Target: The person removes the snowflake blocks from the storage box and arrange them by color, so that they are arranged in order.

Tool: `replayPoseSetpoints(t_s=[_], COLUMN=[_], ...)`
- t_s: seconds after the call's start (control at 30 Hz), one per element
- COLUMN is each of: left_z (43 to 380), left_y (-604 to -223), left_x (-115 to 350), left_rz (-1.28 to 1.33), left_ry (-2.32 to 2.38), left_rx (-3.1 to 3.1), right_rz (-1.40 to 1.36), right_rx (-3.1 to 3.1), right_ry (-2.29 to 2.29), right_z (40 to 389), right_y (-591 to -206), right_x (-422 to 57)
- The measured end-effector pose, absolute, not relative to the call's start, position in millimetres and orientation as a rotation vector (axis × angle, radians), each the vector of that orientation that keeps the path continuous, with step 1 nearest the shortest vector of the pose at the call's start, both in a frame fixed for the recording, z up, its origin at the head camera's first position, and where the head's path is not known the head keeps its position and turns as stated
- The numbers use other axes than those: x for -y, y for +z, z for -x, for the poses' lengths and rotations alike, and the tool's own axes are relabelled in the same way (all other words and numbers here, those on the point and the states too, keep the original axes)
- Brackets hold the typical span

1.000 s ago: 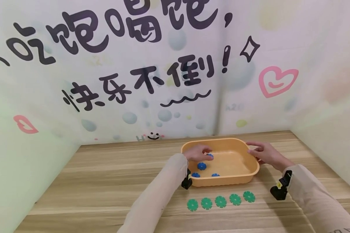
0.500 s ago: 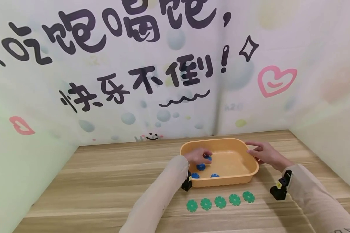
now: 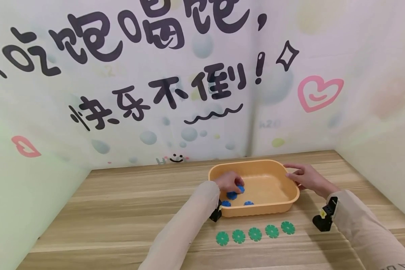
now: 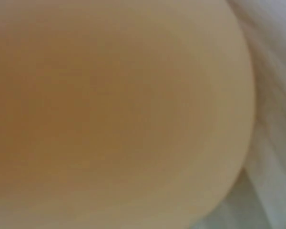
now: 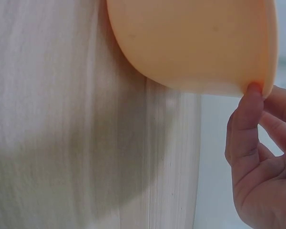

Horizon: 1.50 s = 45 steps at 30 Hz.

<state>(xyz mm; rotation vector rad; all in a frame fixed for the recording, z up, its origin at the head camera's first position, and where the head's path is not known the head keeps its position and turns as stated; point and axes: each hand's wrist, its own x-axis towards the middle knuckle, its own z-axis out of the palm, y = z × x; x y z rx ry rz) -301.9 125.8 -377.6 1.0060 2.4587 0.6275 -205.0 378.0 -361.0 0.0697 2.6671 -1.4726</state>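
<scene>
L hand (image 3: 230,182) is inside the orange tub (image 3: 283,204), fingers curled down onto a blue disc (image 3: 232,195); can't tell if it's pinched yet. 2 more blue discs lie just nearer than the fingers. R hand (image 3: 305,177) holds tub's right rim, fingers pressed on its edge. Green discs (image 3: 255,233) in a row on desk (image 3: 121,210), near side of tub.

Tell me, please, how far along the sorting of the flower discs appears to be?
Five green discs lie in a row in front of the orange tray. The left hand reaches onto a blue disc inside; the right hand steadies the rim. About four blue discs remain inside.
</scene>
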Motion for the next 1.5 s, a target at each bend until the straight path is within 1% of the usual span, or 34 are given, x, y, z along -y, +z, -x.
replayPoseSetpoints(t_s=[0.17,0.7,1.13,1.5], left_z=[302.8,298.7,293.6,264.7], left_y=[-377.7,-375.7,-357.6,-349.8], left_x=[-126.4,-123.2,-105.0,-96.2], left_rz=[-0.971,-1.005,-1.028,-1.174], left_ry=[0.673,0.738,0.999,1.182], left_rx=[-2.461,-2.467,-2.307,-2.276], right_rz=[-0.054,-0.073,-0.068,-0.056], right_rx=[-2.675,-2.667,-2.658,-2.66], right_ry=[-1.464,-1.464,-1.493,-1.499], right_z=[204.9,205.6,202.0,202.8], right_y=[-359.5,-362.9,-360.2,-361.5], right_x=[-377.5,-377.8,-375.3,-376.3])
